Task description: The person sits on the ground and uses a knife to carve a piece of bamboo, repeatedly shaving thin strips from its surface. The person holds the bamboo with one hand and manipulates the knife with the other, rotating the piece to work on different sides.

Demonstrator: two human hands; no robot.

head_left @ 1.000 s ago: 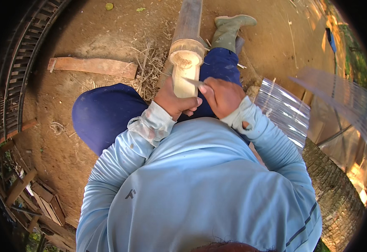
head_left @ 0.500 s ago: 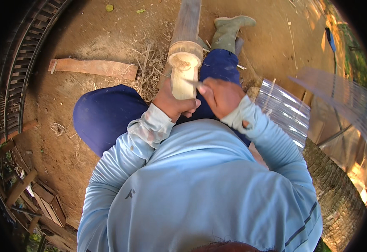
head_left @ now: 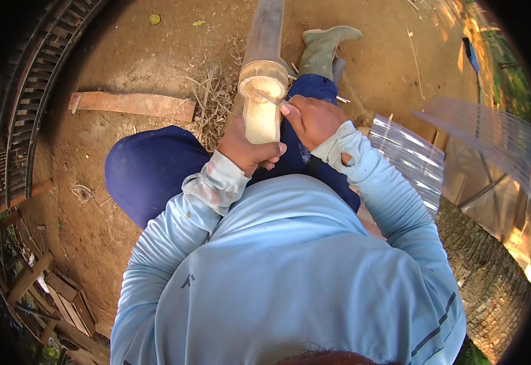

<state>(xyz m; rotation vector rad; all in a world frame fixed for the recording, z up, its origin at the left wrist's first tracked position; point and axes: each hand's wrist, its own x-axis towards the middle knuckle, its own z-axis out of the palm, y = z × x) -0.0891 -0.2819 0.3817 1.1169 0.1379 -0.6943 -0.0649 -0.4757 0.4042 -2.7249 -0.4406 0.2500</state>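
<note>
Your left hand point(head_left: 241, 148) is wrapped around the pale, cut-open near end of the bamboo tube point(head_left: 265, 36), which stretches away between your blue-trousered legs point(head_left: 156, 170), while your right hand point(head_left: 318, 120) grips a thin blade point(head_left: 269, 97) against the opening, shavings point(head_left: 209, 115) lying nearby.

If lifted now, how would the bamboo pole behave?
The bamboo pole is probably stiff, having a straight, woody wall; likely light for its size, since the cut-open part looks hollow; perhaps apt to roll, being round.
</note>
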